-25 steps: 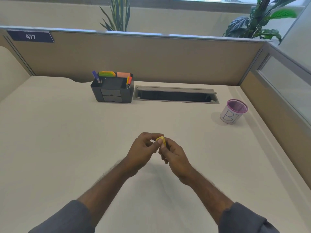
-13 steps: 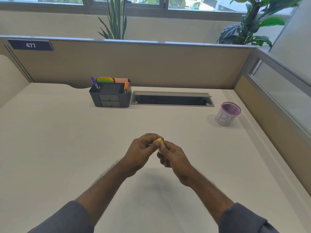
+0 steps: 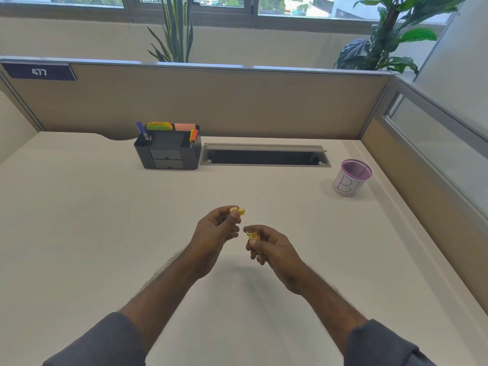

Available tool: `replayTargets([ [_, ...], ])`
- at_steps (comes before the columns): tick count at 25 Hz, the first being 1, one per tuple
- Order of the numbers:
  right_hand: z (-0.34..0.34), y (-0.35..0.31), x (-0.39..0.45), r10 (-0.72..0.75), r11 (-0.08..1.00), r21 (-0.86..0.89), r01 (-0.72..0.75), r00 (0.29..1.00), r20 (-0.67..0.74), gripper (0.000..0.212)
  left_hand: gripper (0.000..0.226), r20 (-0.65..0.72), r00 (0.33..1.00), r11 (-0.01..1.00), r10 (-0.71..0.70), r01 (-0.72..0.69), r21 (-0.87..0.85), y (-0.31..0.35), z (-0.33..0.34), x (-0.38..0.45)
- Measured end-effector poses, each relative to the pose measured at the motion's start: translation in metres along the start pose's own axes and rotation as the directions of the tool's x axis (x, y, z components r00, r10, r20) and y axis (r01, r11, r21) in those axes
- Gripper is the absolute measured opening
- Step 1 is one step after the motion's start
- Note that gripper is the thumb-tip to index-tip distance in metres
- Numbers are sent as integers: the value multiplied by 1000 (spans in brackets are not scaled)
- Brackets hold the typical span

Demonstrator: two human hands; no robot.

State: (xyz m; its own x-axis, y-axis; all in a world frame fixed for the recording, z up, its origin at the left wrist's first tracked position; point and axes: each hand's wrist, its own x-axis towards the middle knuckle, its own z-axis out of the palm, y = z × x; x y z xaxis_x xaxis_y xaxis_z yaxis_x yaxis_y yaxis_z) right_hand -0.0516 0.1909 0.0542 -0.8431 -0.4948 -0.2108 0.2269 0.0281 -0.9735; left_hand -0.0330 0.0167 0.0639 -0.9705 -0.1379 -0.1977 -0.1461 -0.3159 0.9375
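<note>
My left hand [image 3: 215, 233] pinches a small yellow piece [image 3: 239, 211] between thumb and forefinger, held above the desk. A little lower and to the right, my right hand [image 3: 272, 247] pinches a second small yellow-orange piece [image 3: 253, 235] at its fingertips. The two pieces are apart, with a short gap between them. What the pieces are is too small to tell. Both hands hover over the middle of the cream desk [image 3: 105, 233].
A black desk organiser [image 3: 169, 154] with pens and sticky notes stands at the back. Beside it lies an open grey cable tray [image 3: 264, 157]. A pink-rimmed mesh cup [image 3: 351, 178] stands at the back right. Partition walls close the back and right sides.
The hands were together around one yellow thing; now they have drawn apart, each holding a yellow piece. The left moved up and left, the right down and right.
</note>
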Motion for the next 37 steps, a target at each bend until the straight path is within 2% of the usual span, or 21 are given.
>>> replayTargets([
  [3, -5, 6, 1, 0, 1000, -27, -1, 998, -62, 24, 40, -23, 998, 998, -54, 54, 26, -13, -9, 6],
  [6, -10, 12, 3, -2, 999, -44, -4, 992, -128, 21, 36, -85, 996, 968, -24, 45, 248, -34, -20, 15],
  [8, -12, 16, 5, -2, 999, -38, -5, 986, -165, 21, 31, -121, 990, 874, 69, -1, 486, -50, -27, 20],
  [10, -12, 20, 6, -1, 1000, -27, -5, 983, -184, 20, 24, -133, 973, 717, 187, -42, 696, -68, -34, 24],
  [13, -14, 24, 8, 2, 1000, -26, -7, 982, -191, 20, 25, -120, 956, 516, 269, -38, 856, -91, -45, 25],
  [16, -16, 26, 8, -5, 999, -54, -5, 982, -187, 19, 21, -180, 931, 429, 317, 28, 903, -103, -50, 22],
  [19, -16, 30, 8, 0, 997, -75, -15, 980, -198, 17, 21, -235, 919, 448, 316, 74, 891, -105, -51, 21],
  [22, -16, 32, 10, 6, 997, -72, -21, 980, -200, 18, 24, -234, 920, 438, 313, 78, 895, -103, -53, 21],
  [25, -15, 31, 11, 5, 995, -100, -25, 980, -197, 17, 43, -235, 935, 414, 267, 109, 904, -98, -52, 17],
  [26, -15, 31, 11, 3, 994, -108, -25, 980, -198, 17, 52, -231, 933, 374, 275, 118, 920, -96, -52, 14],
  [28, -18, 31, 9, -14, 995, -99, -7, 979, -205, 20, 61, -118, 892, 219, 436, 22, 976, -91, -47, 7],
  [30, -23, 31, 8, -39, 996, -91, 18, 970, -240, 22, 56, 99, 792, 70, 602, -176, 982, -82, -36, 7],
  [31, -26, 31, 7, -50, 995, -97, 24, 963, -265, 23, 55, 178, 757, 24, 629, -248, 968, -78, -26, 12],
  [32, -29, 31, 5, -60, 994, -109, 29, 954, -294, 24, 55, 216, 755, 8, 619, -281, 960, -74, -15, 18],
  [35, -43, 30, 1, -107, 986, -161, 49, 920, -378, 26, 66, 185, 860, 56, 476, -240, 969, -71, 21, 43],
  [37, -57, 28, -2, -153, 978, -196, 75, 894, -421, 25, 74, 194, 909, 49, 370, -227, 973, -81, 37, 60],
])
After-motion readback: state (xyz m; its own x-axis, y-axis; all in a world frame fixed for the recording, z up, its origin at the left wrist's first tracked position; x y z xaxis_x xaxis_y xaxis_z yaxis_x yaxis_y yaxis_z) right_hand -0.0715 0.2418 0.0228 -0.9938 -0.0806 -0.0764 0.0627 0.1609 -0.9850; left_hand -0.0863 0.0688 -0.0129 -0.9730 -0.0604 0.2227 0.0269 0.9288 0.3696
